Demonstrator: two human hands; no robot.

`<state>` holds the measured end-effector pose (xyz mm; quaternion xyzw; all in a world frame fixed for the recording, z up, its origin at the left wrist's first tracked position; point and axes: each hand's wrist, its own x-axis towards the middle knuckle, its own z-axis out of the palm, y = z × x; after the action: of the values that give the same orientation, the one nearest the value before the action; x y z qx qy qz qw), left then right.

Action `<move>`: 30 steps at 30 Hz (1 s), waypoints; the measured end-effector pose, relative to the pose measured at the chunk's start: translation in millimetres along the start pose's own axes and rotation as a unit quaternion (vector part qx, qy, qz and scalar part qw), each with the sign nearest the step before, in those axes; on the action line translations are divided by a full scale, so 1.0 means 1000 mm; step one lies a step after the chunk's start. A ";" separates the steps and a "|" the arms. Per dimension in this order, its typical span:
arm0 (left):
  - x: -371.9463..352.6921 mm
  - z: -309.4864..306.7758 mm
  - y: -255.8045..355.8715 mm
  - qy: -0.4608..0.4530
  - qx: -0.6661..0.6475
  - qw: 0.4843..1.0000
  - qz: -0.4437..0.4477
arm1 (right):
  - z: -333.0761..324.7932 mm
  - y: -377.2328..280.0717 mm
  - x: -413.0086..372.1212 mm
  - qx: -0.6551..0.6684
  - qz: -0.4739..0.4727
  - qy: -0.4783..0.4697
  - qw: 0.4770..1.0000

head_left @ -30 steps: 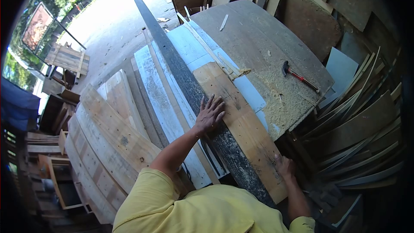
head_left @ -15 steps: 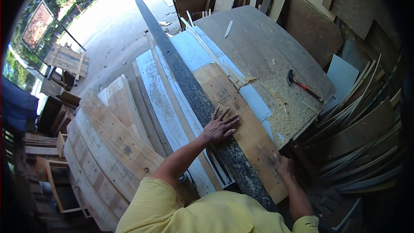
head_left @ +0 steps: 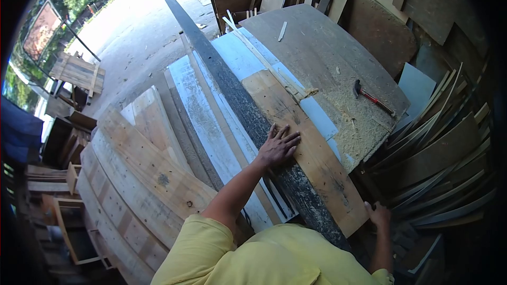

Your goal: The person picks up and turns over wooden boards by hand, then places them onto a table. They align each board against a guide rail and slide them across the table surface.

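Observation:
A wide wooden plank (head_left: 330, 171) with dark stains lies flat on the pale blue surface, along a long black speckled beam (head_left: 240, 103). My left hand (head_left: 280, 146) rests on the plank beside the beam, palm down with its fingers spread toward the far end. At the plank's near right corner is my right hand (head_left: 378, 215), its thumb and fingers apart and the fingertips right at the end edge. Past the plank's right side, a hammer (head_left: 373, 99) with a red and black handle lies on a brown board (head_left: 317, 47).
Sawdust (head_left: 351, 132) covers the near part of the brown board, with thin wood strips (head_left: 248, 47) beside the plank. Joined wooden panels (head_left: 153, 174) lie at left. Stacked strips and offcuts (head_left: 449, 163) crowd the right side. Paved ground (head_left: 132, 37) stretches beyond.
My right hand has moved from the plank's right edge back to its near end corner, its fingers loosening. My left hand stays flat on the plank. The whole view has shifted slightly.

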<state>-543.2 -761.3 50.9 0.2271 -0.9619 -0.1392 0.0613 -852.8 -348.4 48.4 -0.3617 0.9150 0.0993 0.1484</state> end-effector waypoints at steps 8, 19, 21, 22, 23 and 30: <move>-0.001 -0.001 -0.003 0.016 -0.006 1.000 0.017 | 0.042 0.023 -0.019 0.482 0.042 -0.116 0.867; 0.006 0.006 -0.011 0.020 0.001 1.000 -0.004 | 0.016 0.007 -0.016 0.577 0.035 -0.156 0.801; 0.009 0.004 -0.014 0.019 0.003 1.000 -0.023 | 0.015 0.003 -0.012 0.581 0.033 -0.154 0.799; 0.009 0.004 -0.016 0.019 0.003 1.000 -0.022 | 0.016 0.000 -0.011 0.584 0.028 -0.154 0.796; 0.010 0.003 -0.018 0.022 0.005 0.999 -0.024 | 0.016 -0.002 -0.009 0.585 0.030 -0.153 0.796; 0.017 0.000 -0.029 0.020 0.026 0.999 -0.041 | 0.010 -0.021 0.002 0.596 0.037 -0.161 0.786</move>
<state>-545.8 -794.2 42.8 0.2703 -0.9537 -0.1123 0.0689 -837.7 -361.8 36.4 -0.1462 0.7677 -0.4033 0.4761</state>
